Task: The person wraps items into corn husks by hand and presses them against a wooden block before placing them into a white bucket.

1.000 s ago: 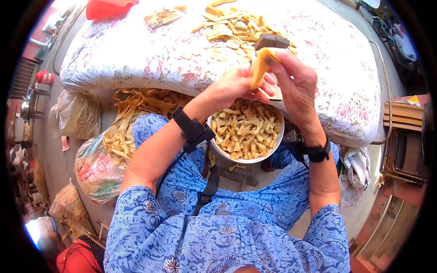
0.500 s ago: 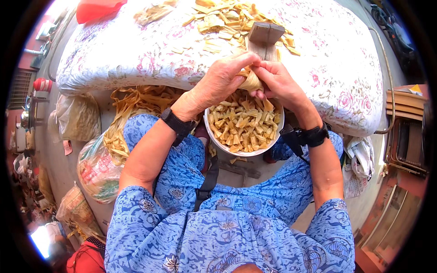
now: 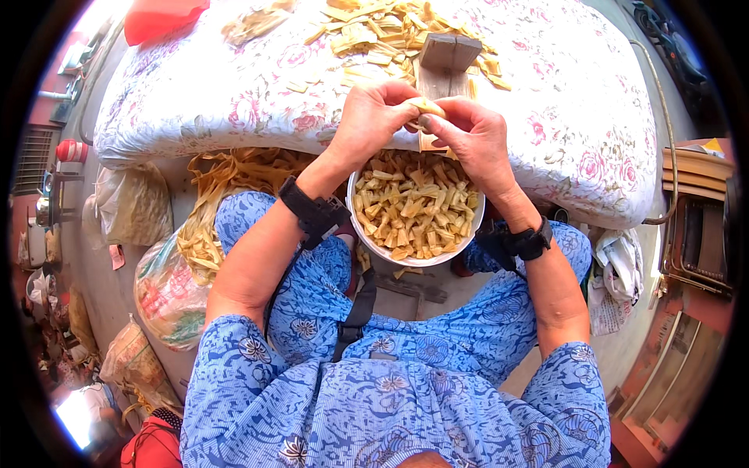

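Looking down through the head view, I see my left hand (image 3: 374,117) and right hand (image 3: 472,136) pinched together on one pale yellow strip (image 3: 425,105), held above the far rim of the white bowl (image 3: 355,207) of cut pieces. If my grip slackens, I judge the strip could drop onto the floral-covered bench (image 3: 234,93) instead.

Harsh daylight, strong fisheye bending, perhaps overexposed upper left
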Demonstrator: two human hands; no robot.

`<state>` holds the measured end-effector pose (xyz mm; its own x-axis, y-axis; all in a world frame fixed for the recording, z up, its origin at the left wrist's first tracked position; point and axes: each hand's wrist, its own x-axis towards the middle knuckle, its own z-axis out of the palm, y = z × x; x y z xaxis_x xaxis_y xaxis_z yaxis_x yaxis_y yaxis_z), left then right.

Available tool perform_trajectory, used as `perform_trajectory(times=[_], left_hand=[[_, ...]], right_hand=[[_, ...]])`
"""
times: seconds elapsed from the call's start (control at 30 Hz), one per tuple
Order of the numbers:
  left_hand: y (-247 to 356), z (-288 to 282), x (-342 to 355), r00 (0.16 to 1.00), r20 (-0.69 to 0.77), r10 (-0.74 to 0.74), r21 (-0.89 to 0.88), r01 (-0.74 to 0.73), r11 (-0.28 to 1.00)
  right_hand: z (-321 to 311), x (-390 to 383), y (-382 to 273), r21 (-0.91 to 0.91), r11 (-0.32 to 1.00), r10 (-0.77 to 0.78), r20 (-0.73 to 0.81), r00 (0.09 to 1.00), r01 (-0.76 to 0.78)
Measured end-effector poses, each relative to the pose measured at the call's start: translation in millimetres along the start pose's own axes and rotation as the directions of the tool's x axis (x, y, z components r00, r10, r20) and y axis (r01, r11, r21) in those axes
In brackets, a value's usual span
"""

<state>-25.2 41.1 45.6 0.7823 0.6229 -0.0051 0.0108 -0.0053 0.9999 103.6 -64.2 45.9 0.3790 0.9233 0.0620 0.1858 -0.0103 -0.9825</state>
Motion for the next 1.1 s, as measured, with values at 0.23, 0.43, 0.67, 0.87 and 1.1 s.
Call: perform_trajectory(times=[0.23, 0.43, 0.67, 0.87, 1.1], left_hand=[[-9.5, -3.8, 5.2, 0.999, 0.035, 0.008, -0.104, -0.005, 0.995], [-8.9, 5.8, 2.3, 0.991, -0.13, 0.035, 0.384, 0.018, 0.923], [10.1, 4.3, -13.3, 0.99, 0.107, -0.088, -0.094, 0.098, 0.991], [1.8, 3.5, -7.0, 0.975, 0.014, 0.223, 0.334, -0.215, 0.918], [7.3, -39.8, -4.8, 0.99, 0.009, -0.141, -0.596, 0.119, 0.794]], right_hand=[[-12.2, 4.2, 4.4, 0.276, 0.953, 0.086, 0.147, 0.985, -0.124], [-18.0, 2.2, 10.2, 0.531, 0.748, 0.177, 0.418, 0.891, -0.398], [-15.2, 1.1, 8.9, 0.107, 0.994, -0.013, 0.166, 0.986, -0.005], [-5.8, -4.6, -4.0, 0.122, 0.984, 0.099, 0.237, 0.966, -0.131], [-30.6, -2.0, -11.4, 0.188, 0.962, 0.148, 0.257, 0.955, -0.2]])
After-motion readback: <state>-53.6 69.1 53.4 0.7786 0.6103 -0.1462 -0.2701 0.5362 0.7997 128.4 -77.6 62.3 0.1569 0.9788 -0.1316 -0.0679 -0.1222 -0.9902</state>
